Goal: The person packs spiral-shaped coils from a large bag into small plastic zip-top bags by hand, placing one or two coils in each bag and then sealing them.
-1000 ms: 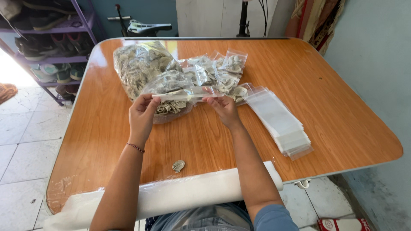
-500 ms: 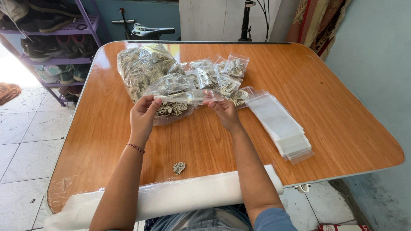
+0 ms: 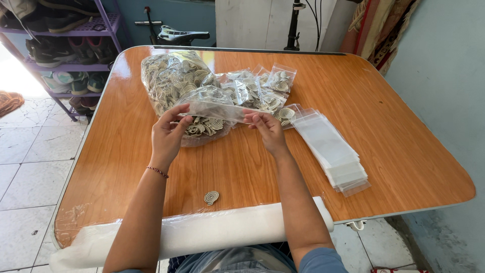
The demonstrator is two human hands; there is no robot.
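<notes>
Two bare hands are seen raised over a glossy, wood-grained table point(image 3: 384, 151) with rounded corners and a pale metal edge. A small clear plastic sleeve point(image 3: 217, 110), thin and shiny, is held stretched between them above the table's middle: one end is pinched by the left hand point(image 3: 169, 134) with thumb and fingertips, and the other end is gripped by the fingers of the right hand point(image 3: 268, 130). A thin red cord bracelet point(image 3: 157, 172) is worn on the left wrist.

Directly behind the sleeve, a large transparent bag point(image 3: 174, 83) is bulged with flat, pale spiral coils, and its crinkled film is spilled open toward the hands. Several small filled packets point(image 3: 262, 88) of the same coils are piled beside it, glinting. To the right, a neat stack of empty clear sleeves point(image 3: 333, 151), long and rectangular, is laid flat on the wood, apart from the right hand. One loose spiral coil point(image 3: 211, 197), round and ridged, is left alone on the near part of the table, between the forearms. Along the near edge, a soft white roll of plastic film point(image 3: 202, 235) is laid lengthwise, partly wrapped in clear film.
</notes>
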